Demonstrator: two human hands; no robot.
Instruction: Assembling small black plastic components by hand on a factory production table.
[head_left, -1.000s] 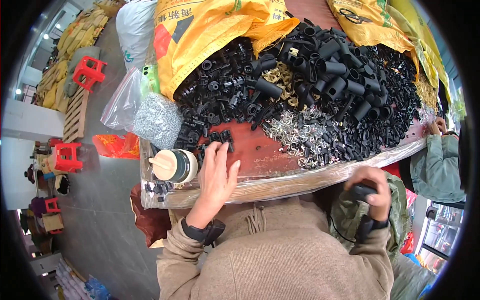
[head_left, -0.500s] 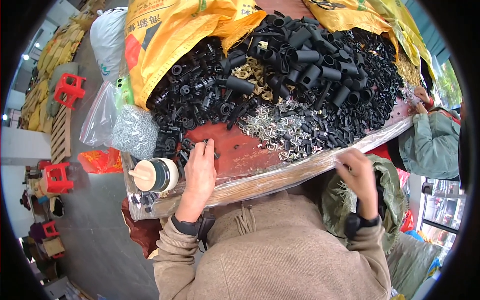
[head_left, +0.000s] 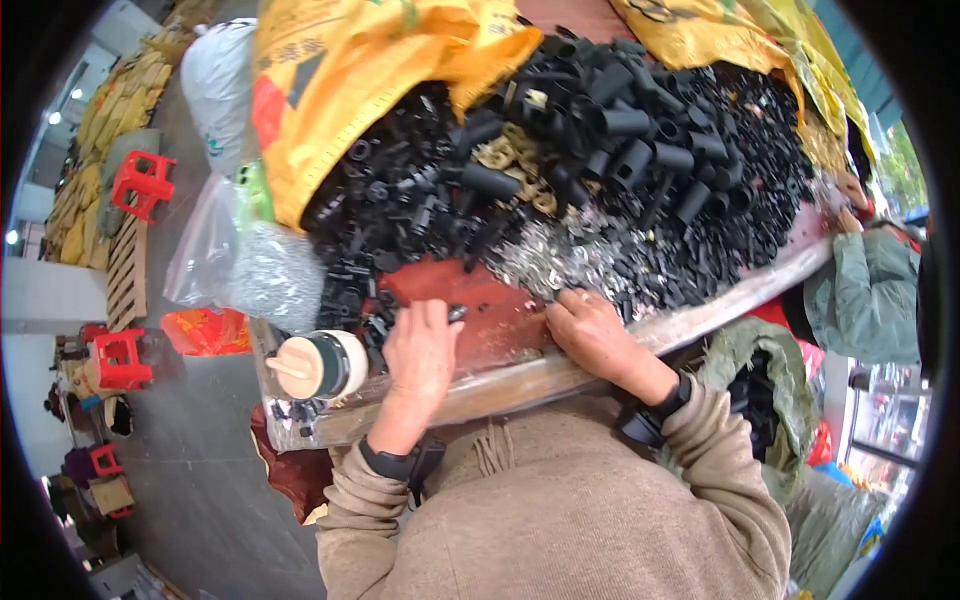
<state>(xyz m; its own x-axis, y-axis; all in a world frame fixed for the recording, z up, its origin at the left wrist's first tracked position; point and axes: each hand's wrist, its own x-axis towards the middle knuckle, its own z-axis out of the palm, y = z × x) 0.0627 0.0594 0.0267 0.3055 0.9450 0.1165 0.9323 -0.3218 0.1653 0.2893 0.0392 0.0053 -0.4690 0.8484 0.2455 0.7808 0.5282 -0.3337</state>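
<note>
On the red tabletop (head_left: pixel 497 307), my left hand (head_left: pixel 420 345) is closed with a small black plastic part (head_left: pixel 457 313) at its fingertips. My right hand (head_left: pixel 592 330) rests at the table's front side, its fingers drawn together at the near edge of a heap of small silvery metal clips (head_left: pixel 545 255). Whatever those fingers hold is hidden. Behind my left hand spreads a pile of black plastic fittings (head_left: pixel 400 215). Larger black tubes (head_left: pixel 630 160) lie farther back, with some beige plastic pieces (head_left: pixel 510 155) among them.
A cream lidded cup (head_left: pixel 318 364) stands at the left corner, beside a bag of small silvery pieces (head_left: pixel 278 275). Yellow woven sacks (head_left: pixel 350 70) border the heaps. An open green sack (head_left: pixel 745 350) of black parts sits right of me. Another person's sleeve (head_left: pixel 865 285) shows at far right.
My right hand has come from above the green sack leftward to the metal clips and lowered there. My left hand has shifted slightly right and nearer, with the black part now showing at its fingertips.
</note>
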